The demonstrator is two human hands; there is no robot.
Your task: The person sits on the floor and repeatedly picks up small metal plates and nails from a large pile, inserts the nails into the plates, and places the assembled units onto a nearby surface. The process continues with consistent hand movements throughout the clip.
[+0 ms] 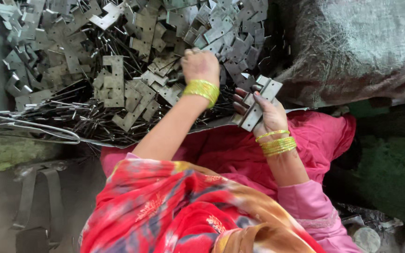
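Left hand (201, 64) stretched forward, knuckles up, fingers dipped into the heap of metal plates (132, 51); grip there hidden, cannot tell. Right hand (263, 112) palm-up near the lap, grip clamped on a small stack of plates (258, 100), lower edges covered by fingers.

Grey flat perforated metal plates (257, 104), small stack, tilted, clasped over pink cloth beside pile.
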